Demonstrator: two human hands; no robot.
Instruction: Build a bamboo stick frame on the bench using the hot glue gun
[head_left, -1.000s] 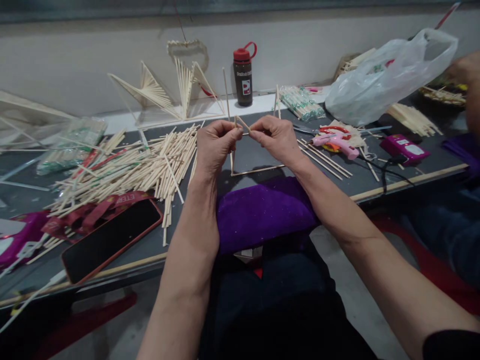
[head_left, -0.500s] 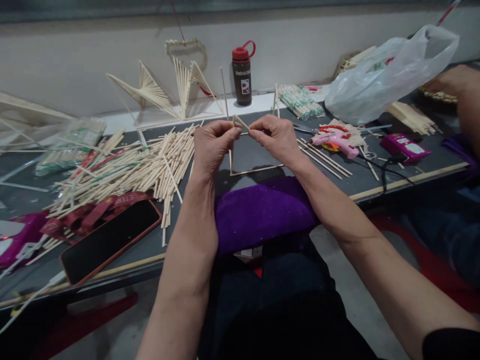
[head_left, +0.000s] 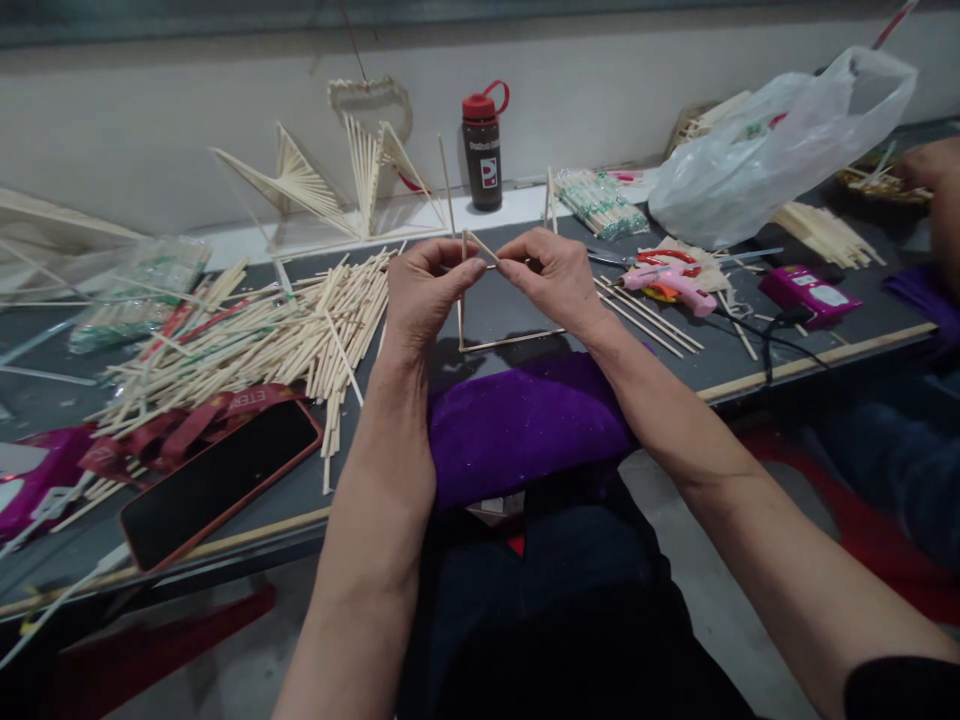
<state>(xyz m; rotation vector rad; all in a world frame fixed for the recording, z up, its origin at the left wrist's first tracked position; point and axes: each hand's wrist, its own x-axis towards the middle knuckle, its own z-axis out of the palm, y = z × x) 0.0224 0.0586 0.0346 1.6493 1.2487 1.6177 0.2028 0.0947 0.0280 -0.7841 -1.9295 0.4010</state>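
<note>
A frame of thin wooden sticks stands on the dark table in front of me, with upright sticks at its corners. My left hand pinches at the top of the near left upright, thumb and forefinger together. A short slanting stick runs from that upright's top down to the fingertips of my right hand, which pinches its lower end. The two hands are close but apart. Below them, a purple cloth lies at the table's front edge.
Loose sticks and a phone lie left. A bottle stands behind. On the right are a pink glue gun, a purple box, a plastic bag and another person's hand.
Both my hands keep their pinches, almost unmoved. The other person's hand at the far right has shifted right, uncovering more of the basket there.
</note>
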